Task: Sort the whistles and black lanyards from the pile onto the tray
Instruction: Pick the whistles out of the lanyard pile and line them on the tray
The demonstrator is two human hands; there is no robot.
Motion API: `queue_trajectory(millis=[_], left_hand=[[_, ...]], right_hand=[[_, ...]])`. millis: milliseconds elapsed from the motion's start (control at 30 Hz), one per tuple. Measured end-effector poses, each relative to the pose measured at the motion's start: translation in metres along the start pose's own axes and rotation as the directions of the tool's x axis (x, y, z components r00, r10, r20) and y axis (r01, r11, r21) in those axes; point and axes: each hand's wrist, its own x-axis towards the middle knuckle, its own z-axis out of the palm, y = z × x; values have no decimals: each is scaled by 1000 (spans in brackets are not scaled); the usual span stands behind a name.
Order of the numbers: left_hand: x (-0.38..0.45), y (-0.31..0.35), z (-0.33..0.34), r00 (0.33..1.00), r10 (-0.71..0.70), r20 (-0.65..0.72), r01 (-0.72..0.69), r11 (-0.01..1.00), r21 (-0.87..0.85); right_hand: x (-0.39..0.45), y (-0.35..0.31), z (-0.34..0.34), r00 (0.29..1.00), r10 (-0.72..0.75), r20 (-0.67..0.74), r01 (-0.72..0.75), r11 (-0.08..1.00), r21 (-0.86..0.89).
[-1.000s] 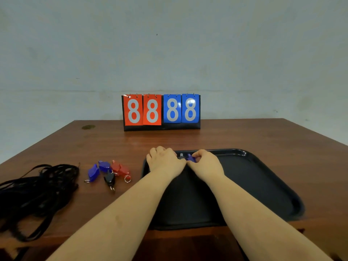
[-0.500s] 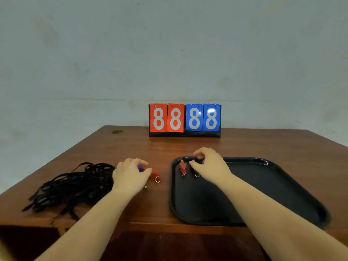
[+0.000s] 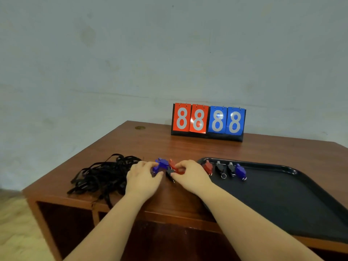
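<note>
Spreading across the brown wooden counter (image 3: pixel 188 147), the flat black plastic tray (image 3: pixel 282 194) is already holding four whistles in a row, while the tangled black lanyards (image 3: pixel 101 176) are waiting left. The left hand (image 3: pixel 143 178) is pinching a blue plastic whistle (image 3: pixel 160 164) and the right hand (image 3: pixel 190 175) a red one (image 3: pixel 175 167), fingers curled to lift them trayward.

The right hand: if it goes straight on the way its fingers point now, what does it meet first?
The right hand points up and to the left, at the loose whistles on the table. It would likely meet the red whistle first, which its fingers already touch or pinch. Depth is unclear.
</note>
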Motion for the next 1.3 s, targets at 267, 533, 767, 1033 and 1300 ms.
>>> queue_trajectory(millis=[267,533,767,1033,1300], left_hand=[[11,1,7,983,-157,93,142,978,151],[26,-1,14,978,-199,64,192,975,110],[26,-3,15,979,-204,8,203,974,-103],[18,0,10,975,-212,-59,177,916,-359],[-5,33,-4,961,231,-148,-237,971,-23]], right_hand=[[12,-3,10,999,30,-21,-31,998,-47],[10,3,15,999,-12,-41,9,997,-76],[9,4,14,1000,-6,-25,5,1000,-25],[7,1,2,992,30,-123,-13,990,142],[-25,47,-62,973,148,-179,-116,977,178]])
